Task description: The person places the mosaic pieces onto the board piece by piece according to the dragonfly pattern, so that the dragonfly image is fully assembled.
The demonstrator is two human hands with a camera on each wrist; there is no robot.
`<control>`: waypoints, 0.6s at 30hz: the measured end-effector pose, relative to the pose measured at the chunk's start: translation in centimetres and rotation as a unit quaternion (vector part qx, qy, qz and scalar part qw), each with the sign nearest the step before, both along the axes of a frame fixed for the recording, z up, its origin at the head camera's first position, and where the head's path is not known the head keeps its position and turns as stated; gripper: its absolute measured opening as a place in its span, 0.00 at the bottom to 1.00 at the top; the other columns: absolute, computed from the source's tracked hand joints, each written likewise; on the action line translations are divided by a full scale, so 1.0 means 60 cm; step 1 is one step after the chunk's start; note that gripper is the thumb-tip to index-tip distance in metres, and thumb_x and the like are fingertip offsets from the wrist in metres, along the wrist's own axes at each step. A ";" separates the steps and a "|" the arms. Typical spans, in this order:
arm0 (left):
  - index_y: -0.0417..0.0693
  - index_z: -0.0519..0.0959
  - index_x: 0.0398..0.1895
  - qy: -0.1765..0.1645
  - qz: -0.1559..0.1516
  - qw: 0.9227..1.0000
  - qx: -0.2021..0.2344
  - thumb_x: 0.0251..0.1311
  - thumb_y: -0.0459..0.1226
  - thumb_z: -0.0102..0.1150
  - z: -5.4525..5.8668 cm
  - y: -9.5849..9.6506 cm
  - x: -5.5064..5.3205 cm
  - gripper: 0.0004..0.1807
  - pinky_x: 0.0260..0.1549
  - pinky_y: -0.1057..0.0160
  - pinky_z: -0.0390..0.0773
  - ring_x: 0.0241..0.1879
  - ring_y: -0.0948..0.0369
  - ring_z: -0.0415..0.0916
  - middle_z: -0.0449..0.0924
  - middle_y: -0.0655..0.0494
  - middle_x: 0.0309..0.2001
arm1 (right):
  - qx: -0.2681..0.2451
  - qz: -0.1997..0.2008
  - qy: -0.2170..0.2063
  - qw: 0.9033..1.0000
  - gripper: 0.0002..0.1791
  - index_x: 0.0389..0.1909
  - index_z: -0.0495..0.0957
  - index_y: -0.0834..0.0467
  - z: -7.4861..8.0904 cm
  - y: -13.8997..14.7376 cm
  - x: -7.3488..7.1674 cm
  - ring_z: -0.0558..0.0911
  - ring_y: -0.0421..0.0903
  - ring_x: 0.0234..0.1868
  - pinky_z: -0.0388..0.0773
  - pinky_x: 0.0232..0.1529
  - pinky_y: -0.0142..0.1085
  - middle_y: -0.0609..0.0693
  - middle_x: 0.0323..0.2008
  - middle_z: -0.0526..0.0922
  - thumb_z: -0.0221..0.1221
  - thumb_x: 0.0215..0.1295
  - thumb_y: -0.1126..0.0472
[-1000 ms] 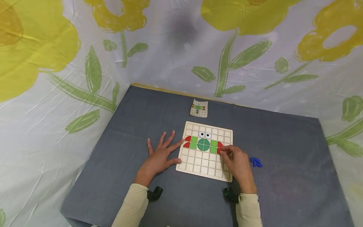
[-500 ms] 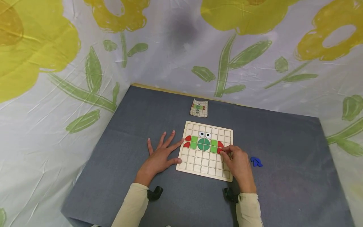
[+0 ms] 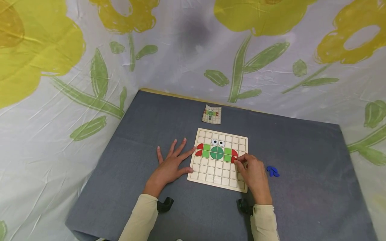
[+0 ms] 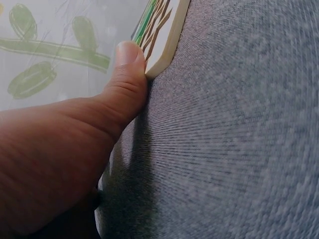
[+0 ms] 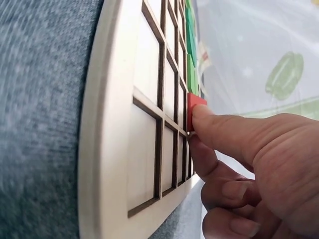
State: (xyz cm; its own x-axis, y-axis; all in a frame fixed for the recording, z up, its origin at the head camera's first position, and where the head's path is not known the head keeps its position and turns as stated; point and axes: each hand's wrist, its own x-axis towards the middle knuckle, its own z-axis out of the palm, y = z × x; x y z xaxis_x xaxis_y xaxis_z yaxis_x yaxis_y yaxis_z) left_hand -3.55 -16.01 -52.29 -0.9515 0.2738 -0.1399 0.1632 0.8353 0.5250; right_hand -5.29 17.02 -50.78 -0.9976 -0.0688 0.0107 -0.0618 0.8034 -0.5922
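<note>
A wooden grid board (image 3: 217, 175) lies on the table, bearing red, light green and dark green tiles and two round eye tiles (image 3: 218, 143). Beside its left edge my left hand (image 3: 169, 169) lies with fingers spread; thumb and index finger touch that edge. In the left wrist view the thumb (image 4: 128, 74) presses against the board's corner. At the right end of the coloured row my right hand (image 3: 252, 170) pinches a red tile (image 5: 195, 109) with thumb and index finger, the other fingers curled under. The fingers partly cover this tile, which sits at its grid square.
Behind the board lies a small pattern card (image 3: 211, 114) showing a similar figure. Several blue pieces (image 3: 272, 171) lie in a small heap to the right of the right hand. A flower-printed sheet (image 3: 193, 60) stands behind the grey-covered table (image 3: 301, 201).
</note>
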 end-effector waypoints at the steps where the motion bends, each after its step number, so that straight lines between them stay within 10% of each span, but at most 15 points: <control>1: 0.73 0.59 0.84 0.000 0.000 1.000 -0.001 0.60 0.63 0.67 0.000 0.000 0.000 0.49 0.67 0.20 0.17 0.86 0.45 0.29 0.40 0.57 0.87 | 0.000 0.000 0.001 1.000 0.06 0.42 0.87 0.57 0.000 0.000 0.000 0.75 0.45 0.27 0.70 0.25 0.37 0.52 0.37 0.86 0.71 0.71 0.59; 18: 0.74 0.59 0.84 0.002 0.004 1.000 -0.003 0.59 0.63 0.67 0.001 0.000 0.001 0.49 0.67 0.20 0.18 0.86 0.45 0.30 0.41 0.57 0.87 | 0.023 -0.009 0.013 1.000 0.09 0.40 0.89 0.60 0.003 -0.009 -0.003 0.78 0.49 0.31 0.73 0.30 0.40 0.55 0.36 0.86 0.72 0.69 0.57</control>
State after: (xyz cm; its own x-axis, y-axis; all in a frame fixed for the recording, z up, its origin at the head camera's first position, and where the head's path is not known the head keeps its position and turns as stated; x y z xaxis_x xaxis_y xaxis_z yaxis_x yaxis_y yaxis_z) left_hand -3.48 -16.02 -52.23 -0.9541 0.2661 -0.1373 0.1594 0.8394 0.5196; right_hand -5.46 16.51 -50.61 -0.9980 -0.0522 0.0345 -0.0626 0.8313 -0.5523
